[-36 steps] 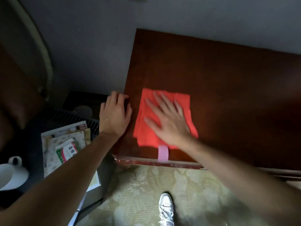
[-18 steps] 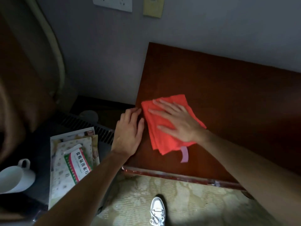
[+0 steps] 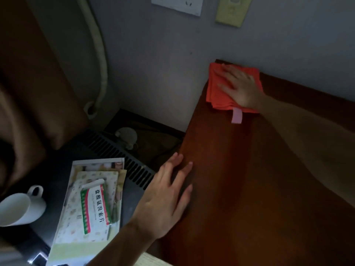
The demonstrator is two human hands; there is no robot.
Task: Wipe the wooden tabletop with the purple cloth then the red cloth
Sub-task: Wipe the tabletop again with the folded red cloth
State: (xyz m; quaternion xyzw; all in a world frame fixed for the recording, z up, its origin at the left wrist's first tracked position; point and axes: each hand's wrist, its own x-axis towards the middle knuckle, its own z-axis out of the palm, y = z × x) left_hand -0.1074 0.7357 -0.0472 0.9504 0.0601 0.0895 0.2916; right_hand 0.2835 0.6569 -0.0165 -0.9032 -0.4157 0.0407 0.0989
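Observation:
The folded red cloth (image 3: 215, 89) with a pink tag lies at the far left corner of the dark wooden tabletop (image 3: 249, 179), against the wall. My right hand (image 3: 238, 85) presses flat on the cloth, fingers spread and pointing left. My left hand (image 3: 169, 196) rests flat on the table's left edge, nearer to me, fingers apart and holding nothing. No purple cloth is in view.
Left of the table, a lower dark surface holds a white cup (image 3: 19, 208), a stack of papers with a red and green medicine box (image 3: 96, 204), and a vent grille (image 3: 119, 158). A grey wall (image 3: 163, 64) with sockets bounds the table's far side.
My right hand has slid the red cloth from the table's near left area away from me to the far left corner. My left hand stays on the left edge.

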